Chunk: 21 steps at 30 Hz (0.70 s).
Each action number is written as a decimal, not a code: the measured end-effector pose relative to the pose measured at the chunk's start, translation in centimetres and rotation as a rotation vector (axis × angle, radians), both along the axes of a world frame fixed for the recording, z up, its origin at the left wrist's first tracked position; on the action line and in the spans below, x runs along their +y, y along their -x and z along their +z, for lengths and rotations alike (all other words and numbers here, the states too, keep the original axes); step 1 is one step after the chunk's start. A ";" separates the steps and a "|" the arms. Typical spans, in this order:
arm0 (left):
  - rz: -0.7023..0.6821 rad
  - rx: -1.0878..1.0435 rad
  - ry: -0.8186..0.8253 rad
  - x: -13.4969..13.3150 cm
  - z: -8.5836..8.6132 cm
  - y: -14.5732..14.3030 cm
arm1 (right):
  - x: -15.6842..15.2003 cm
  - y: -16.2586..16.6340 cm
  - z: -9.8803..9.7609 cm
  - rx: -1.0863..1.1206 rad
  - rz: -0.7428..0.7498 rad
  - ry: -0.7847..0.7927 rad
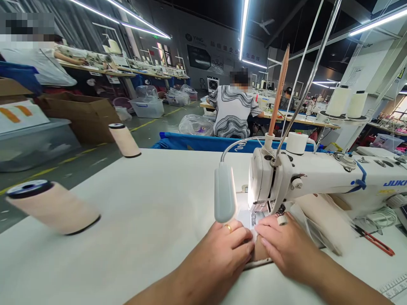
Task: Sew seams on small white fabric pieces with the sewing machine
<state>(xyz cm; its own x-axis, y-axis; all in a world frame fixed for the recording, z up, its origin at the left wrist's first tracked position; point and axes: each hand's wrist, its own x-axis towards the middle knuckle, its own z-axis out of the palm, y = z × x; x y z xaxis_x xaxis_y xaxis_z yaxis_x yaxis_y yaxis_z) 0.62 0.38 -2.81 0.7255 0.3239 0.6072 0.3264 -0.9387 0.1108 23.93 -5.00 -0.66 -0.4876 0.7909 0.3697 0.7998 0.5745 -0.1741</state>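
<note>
Left hand [224, 250] and right hand [286, 248] lie flat, unclenched, fingertips pinning a small tan fabric piece [259, 253] to the worktop [143, 220] at the sewing machine [318, 178] foot — likely soft, light, limp — best held by its edges.

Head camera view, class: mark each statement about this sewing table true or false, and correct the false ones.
1. The left hand and the right hand both rest on a small fabric piece by the needle of the sewing machine. True.
2. The left hand wears a ring. True.
3. The red-handled snips are held in the right hand. False: they lie on the table, to the right of that hand and apart from it.
4. The sewing machine is black. False: it is white.
</note>
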 end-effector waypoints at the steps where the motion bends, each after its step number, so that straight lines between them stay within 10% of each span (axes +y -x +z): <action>1: -0.009 -0.005 0.002 -0.1 0.2 0.0 | 0.0 -0.1 -0.1 0.000 0.019 0.014; 21: 0.006 0.026 0.067 0.0 -0.6 0.5 | -0.6 0.4 -0.3 0.033 0.042 0.058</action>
<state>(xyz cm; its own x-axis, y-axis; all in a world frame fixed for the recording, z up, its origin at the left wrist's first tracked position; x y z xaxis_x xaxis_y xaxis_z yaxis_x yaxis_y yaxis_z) 0.16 0.36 -3.43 0.7386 0.3680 0.5649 0.3360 -0.9273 0.1648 23.53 -5.64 -0.93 -0.5092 0.7905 0.3405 0.7682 0.5958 -0.2343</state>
